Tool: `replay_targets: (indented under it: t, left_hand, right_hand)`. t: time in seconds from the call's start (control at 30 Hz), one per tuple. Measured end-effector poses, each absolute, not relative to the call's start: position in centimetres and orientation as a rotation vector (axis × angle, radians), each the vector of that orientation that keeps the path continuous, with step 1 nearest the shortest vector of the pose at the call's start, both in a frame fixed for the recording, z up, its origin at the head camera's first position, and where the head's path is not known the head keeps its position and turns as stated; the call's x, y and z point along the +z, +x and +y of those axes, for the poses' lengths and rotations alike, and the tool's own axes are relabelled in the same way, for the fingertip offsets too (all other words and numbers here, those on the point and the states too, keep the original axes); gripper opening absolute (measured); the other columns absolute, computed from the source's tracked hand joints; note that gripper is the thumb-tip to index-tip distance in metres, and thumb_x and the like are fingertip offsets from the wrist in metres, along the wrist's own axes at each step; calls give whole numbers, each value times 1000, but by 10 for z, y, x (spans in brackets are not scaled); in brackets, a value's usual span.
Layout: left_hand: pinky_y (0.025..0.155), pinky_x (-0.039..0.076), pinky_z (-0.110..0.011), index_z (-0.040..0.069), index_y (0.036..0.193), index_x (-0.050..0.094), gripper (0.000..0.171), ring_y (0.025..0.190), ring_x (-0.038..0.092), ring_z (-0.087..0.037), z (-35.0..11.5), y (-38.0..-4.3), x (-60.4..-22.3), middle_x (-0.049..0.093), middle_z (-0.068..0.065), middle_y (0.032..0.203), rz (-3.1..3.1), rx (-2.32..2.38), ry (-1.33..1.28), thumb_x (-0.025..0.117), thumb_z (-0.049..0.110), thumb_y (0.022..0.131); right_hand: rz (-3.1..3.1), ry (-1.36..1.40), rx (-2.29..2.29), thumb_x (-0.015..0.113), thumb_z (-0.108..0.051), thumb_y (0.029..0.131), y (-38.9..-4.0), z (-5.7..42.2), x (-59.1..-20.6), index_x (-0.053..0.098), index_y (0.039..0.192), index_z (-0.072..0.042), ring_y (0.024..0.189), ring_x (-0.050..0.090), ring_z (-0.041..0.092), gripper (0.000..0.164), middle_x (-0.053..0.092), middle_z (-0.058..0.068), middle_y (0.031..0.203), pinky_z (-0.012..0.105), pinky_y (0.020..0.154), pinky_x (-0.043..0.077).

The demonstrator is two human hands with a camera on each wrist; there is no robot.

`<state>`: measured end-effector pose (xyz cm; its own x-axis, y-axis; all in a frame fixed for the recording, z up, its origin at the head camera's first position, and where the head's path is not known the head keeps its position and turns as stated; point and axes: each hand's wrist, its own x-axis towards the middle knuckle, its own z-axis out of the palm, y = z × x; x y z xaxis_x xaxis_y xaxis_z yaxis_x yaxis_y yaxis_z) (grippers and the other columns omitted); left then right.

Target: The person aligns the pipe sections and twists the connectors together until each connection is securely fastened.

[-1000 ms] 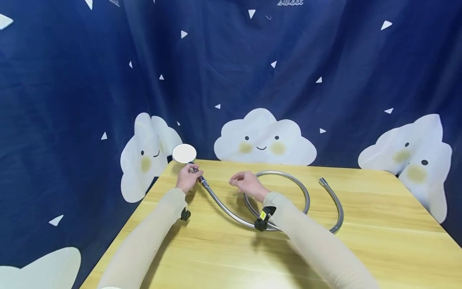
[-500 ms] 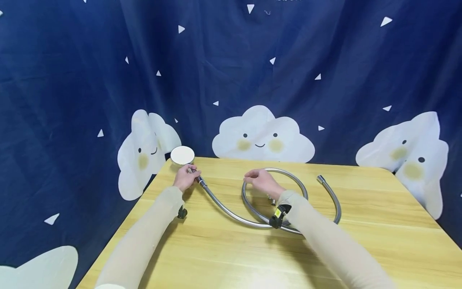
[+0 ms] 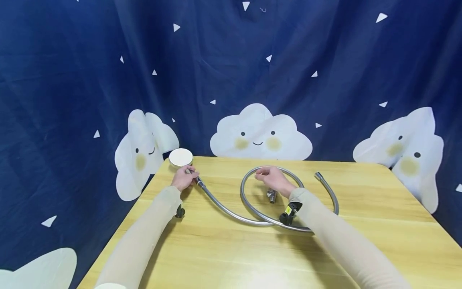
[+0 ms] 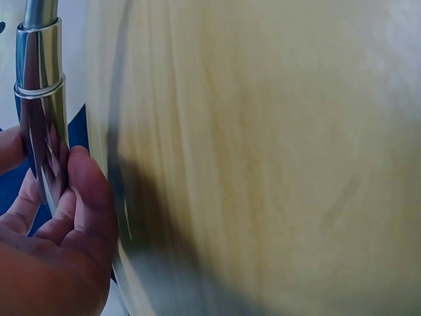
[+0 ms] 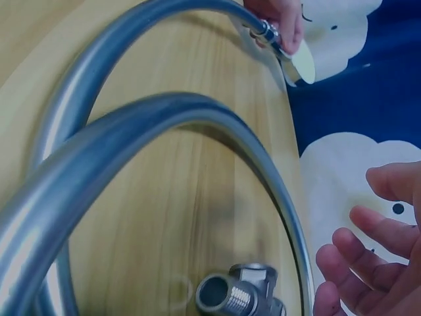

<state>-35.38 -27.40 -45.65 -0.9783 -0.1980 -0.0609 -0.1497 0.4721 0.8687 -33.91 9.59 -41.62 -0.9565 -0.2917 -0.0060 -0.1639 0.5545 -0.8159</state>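
Observation:
My left hand [image 3: 182,179] grips the chrome handle [image 4: 43,131] of a hand shower [image 3: 181,157] near the table's far left corner. Its round pale face is turned up. From the handle a silver metal shower hose [image 3: 231,213] runs right into a loop and ends in a loose connector [image 3: 318,176]. My right hand [image 3: 275,179] is held above the loop's far side, fingers loosely bent, with nothing in them. Below it, inside the loop, lies a small chrome threaded valve [image 3: 272,196], seen closer in the right wrist view beside my right fingertips [image 5: 345,240].
The wooden table [image 3: 231,257] reaches to a dark blue curtain [image 3: 231,60] printed with white clouds and triangles. A small black camera is strapped to each wrist, the right one [image 3: 290,212] just over the hose.
My right hand has moved right, from left of the loop to above it, uncovering the valve. The left hand keeps its grip on the hand shower, whose head has dipped slightly.

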Motion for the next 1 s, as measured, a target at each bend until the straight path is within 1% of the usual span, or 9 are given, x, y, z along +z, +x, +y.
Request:
replay_targets:
  t: [0.23,0.43,0.53,0.8,1.0]
  left_hand:
    - [52,52,-26,4,123,58,34,58,58,-12,-277,-357,-462,63,-2,72,-2672,-1573,321,68,22,97]
    - [51,51,-26,3,121,59,33,57,58,-12,-283,-361,-467,65,-1,72,-2685,-1564,276,68,22,95]
    - [51,52,-27,3,120,59,34,57,58,-13,-285,-363,-468,66,0,71,-2698,-1568,274,69,23,95]
    - [53,54,-28,4,120,60,34,59,59,-13,-289,-364,-468,68,1,72,-2741,-1550,256,69,24,95]
    - [53,50,-28,4,120,59,34,57,57,-12,-287,-364,-465,66,1,70,-2768,-1547,226,68,24,95]
  right_hand:
    - [2677,-378,-1340,62,-25,98,-339,107,-420,69,122,-5,116,61,32,32,67,16,126,45,99,48]
    - [2714,-359,-1311,61,-25,98,-341,120,-420,69,122,-6,123,58,34,32,65,16,131,47,106,43]
    - [2730,-339,-1295,60,-25,98,-342,127,-419,68,123,-7,124,57,35,32,64,16,132,48,106,43]
    - [2765,-313,-1277,60,-23,97,-345,142,-422,68,124,-5,120,59,35,33,64,19,132,48,102,45]
    - [2758,-299,-1286,60,-22,97,-344,155,-421,67,125,-3,124,56,38,35,60,21,138,50,103,45]
